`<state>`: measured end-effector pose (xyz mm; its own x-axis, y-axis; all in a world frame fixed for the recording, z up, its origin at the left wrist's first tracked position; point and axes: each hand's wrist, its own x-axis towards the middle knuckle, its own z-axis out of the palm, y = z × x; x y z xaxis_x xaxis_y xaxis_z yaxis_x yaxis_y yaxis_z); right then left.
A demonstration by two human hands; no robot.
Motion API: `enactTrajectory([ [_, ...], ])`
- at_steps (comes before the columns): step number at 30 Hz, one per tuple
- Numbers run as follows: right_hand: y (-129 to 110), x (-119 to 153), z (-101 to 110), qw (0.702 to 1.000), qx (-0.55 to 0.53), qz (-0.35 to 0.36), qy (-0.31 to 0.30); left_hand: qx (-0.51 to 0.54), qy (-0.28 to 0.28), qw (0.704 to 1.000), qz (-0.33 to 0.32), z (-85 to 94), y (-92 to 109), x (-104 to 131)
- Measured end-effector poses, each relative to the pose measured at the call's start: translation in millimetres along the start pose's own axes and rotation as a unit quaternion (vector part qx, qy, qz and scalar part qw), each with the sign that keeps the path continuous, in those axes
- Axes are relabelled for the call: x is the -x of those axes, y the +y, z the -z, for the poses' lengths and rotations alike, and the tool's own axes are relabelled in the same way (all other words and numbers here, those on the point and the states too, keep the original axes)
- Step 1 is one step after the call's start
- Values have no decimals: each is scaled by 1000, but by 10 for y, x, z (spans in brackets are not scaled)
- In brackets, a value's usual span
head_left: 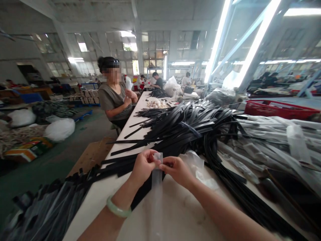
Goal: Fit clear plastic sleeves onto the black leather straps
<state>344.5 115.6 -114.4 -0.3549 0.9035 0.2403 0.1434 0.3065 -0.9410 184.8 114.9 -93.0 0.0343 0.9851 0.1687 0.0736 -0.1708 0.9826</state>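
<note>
Near the middle of the table, my left hand [145,164] and my right hand [178,168] pinch the upper end of a long, narrow translucent plastic sleeve [157,197]. The sleeve hangs down toward me between my forearms. A pale bangle circles my left wrist. Beneath and beyond my left hand lie black strips [122,166], some reaching over the table's left edge. Beside my right hand rests crumpled clear plastic [195,164]. My fingertips cover part of the sleeve's top, so its opening cannot be made out.
A large heap of black strips [185,124] fills the table [120,144] ahead. Translucent sleeves [271,137] lie on the right, before a red crate [281,108]. Bundled strips [50,204] stand at lower left. Across the left edge sits a co-worker [115,97], hands holding something whitish.
</note>
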Motion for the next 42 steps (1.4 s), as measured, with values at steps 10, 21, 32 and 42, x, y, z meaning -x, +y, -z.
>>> enactTrajectory([
  [10, -48, 73, -39, 1000, -14, -17, -5, 90, -37, 993, 69, 48, 50, 62],
  [21, 2, 111, -82, 999, 0, -29, -12, 43, 17, 998, 53, 22, 12, 103],
  [32, -34, 129, -83, 999, 41, -16, -15, 50, -43, 995, 72, 11, -9, 128],
  [42, -11, -52, 293, 960, -115, -9, 255, 92, -224, 949, 204, 99, 103, 203],
])
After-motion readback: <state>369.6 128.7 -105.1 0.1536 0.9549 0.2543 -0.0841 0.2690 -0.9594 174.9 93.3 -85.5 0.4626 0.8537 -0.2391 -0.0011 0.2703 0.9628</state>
